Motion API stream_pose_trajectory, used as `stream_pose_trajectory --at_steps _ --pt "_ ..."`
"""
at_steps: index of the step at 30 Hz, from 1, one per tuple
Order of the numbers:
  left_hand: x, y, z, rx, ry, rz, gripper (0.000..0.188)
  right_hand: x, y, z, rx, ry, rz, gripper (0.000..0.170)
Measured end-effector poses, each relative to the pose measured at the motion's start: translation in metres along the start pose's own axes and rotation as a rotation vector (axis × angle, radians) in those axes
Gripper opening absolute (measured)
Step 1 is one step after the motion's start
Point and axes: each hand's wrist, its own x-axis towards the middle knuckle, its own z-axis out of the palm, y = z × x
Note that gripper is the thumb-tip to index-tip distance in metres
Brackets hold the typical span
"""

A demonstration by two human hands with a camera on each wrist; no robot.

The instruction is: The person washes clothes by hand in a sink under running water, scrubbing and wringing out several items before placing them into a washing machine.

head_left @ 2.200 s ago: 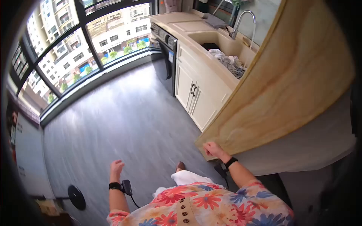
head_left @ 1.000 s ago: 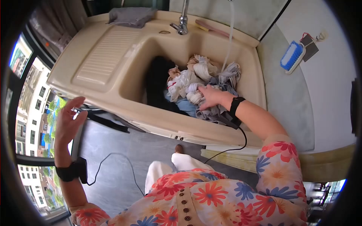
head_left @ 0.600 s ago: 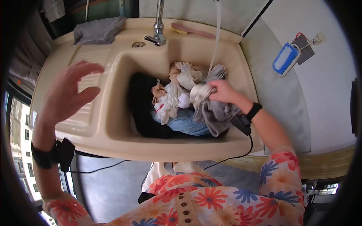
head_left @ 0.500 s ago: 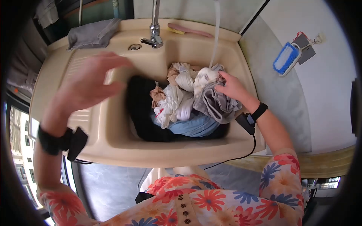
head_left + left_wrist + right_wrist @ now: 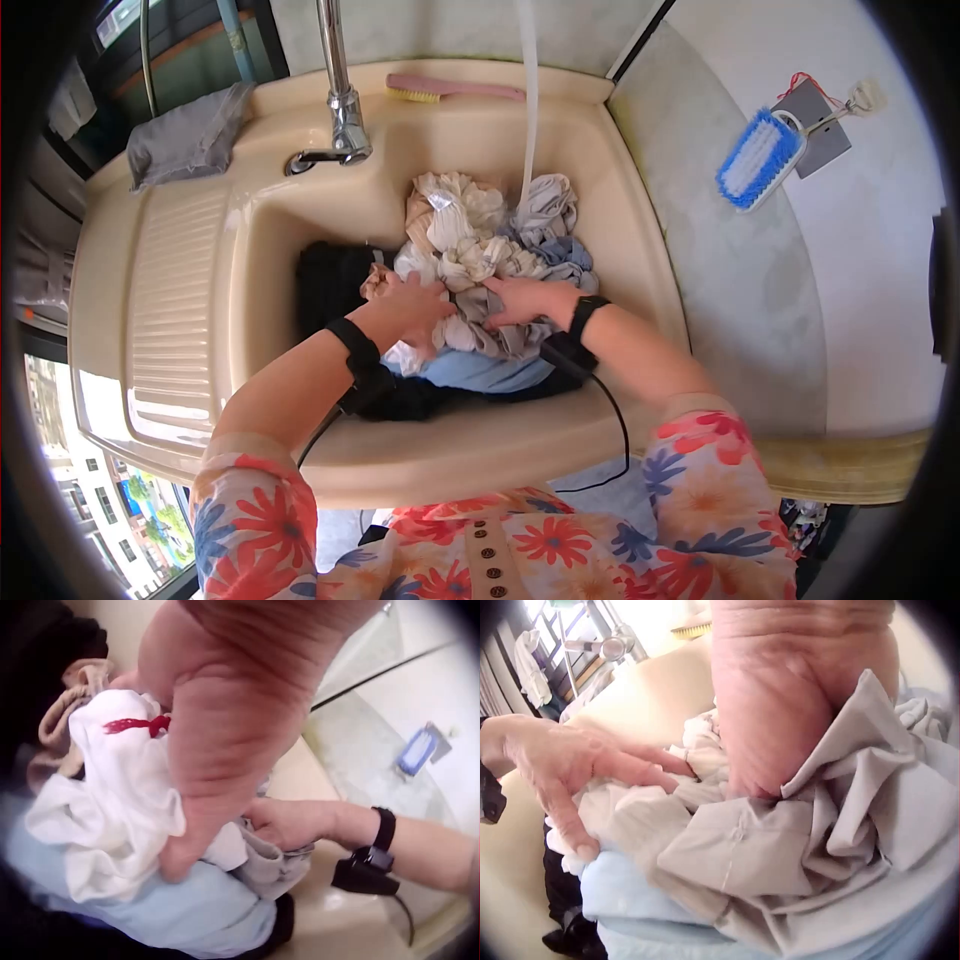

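Observation:
A heap of clothes lies in the beige sink (image 5: 640, 290). My right hand (image 5: 530, 300) grips a grey garment (image 5: 780, 847), its fingertips hidden in the folds. To its left, my left hand (image 5: 410, 310) rests on the heap with fingers spread. Under the left hand is a white garment (image 5: 112, 787) with a red mark, its thumb lying along it. A light blue garment (image 5: 480, 372) shows below both hands, and a black one (image 5: 325, 285) lies along the sink's left side. Cream and tan pieces (image 5: 455, 205) sit at the back of the heap.
Water (image 5: 529, 110) streams down from above into the sink. The faucet (image 5: 347, 125) stands behind it, beside a pink-handled brush (image 5: 470, 90). A ribbed drainboard (image 5: 172, 300) with a folded grey cloth (image 5: 190, 135) is at left. A blue brush (image 5: 760, 160) hangs on the right wall.
From the floor beside a wooden panel, I have come up to the sink. My right hand reached the clothes first and shifted the grey garment; my left hand then came down onto the heap.

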Motion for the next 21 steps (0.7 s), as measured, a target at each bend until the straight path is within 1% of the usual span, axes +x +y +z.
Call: stream_pose_trajectory --at_steps 1,2,3,4,5,6,7,8,9,10,11,13,14,15,17,18,19,21 --pt "-0.001 0.0 -0.009 0.003 -0.064 0.015 0.092 -0.007 0.003 -0.018 -0.002 0.01 -0.002 0.085" --pt "-0.002 0.0 -0.017 0.003 -0.066 0.018 0.092 -0.012 0.013 -0.037 0.026 -0.004 -0.084 0.087" --pt "-0.004 0.0 -0.025 -0.091 0.055 0.023 0.095 -0.02 0.022 -0.046 0.059 -0.026 -0.164 0.089" --pt "-0.003 0.002 -0.028 -0.189 0.175 0.022 0.098 -0.029 0.025 -0.047 0.065 -0.036 -0.162 0.089" --pt "0.002 0.003 -0.03 -0.192 0.171 0.021 0.098 -0.037 0.025 -0.052 -0.079 0.153 -0.043 0.089" --pt "0.011 0.004 -0.031 -0.15 0.2 -0.053 0.101 -0.04 0.027 -0.057 -0.226 0.347 0.078 0.088" --pt "0.021 0.004 -0.032 -0.107 0.229 -0.127 0.104 -0.029 0.037 -0.048 -0.228 0.35 0.076 0.088" --pt "0.032 0.003 -0.029 -0.128 0.235 -0.165 0.108 -0.006 0.055 -0.027 -0.203 0.277 0.104 0.088" --pt "0.04 -0.003 -0.028 -0.131 0.228 -0.17 0.108 0.017 0.071 -0.007 -0.174 0.198 0.128 0.087" --pt "0.047 -0.008 -0.024 -0.213 0.187 -0.164 0.108 0.03 0.076 0.003 -0.169 0.216 0.16 0.078" --pt "0.054 -0.012 -0.02 -0.298 0.144 -0.159 0.108 0.043 0.087 0.007 -0.164 0.198 0.149 0.078" --pt "0.068 -0.019 -0.016 -0.351 0.103 -0.166 0.107 0.06 0.103 0.006 -0.074 0.049 0.13 0.07" --pt "0.074 -0.023 -0.019 -0.397 0.097 -0.181 0.107 0.07 0.111 0.007 0.025 0.044 0.113 0.062" --pt "0.083 -0.029 -0.02 -0.4 0.102 -0.184 0.107 0.077 0.118 0.007 0.018 0.044 0.112 0.062" --pt "0.1 -0.039 -0.016 -0.382 0.085 -0.164 0.106 0.083 0.13 0.008 0.215 -0.008 0.154 0.051" --pt "0.1 -0.039 -0.014 -0.378 0.089 -0.164 0.106 0.086 0.136 0.008 0.428 -0.103 0.278 0.044" --pt "0.1 -0.041 -0.017 -0.391 0.063 -0.131 0.104 0.073 0.122 -0.004 0.425 -0.089 0.275 0.044" --pt "0.099 -0.051 -0.028 -0.384 0.046 -0.091 0.102 0.043 0.096 -0.029 -0.005 0.118 0.018 0.048"
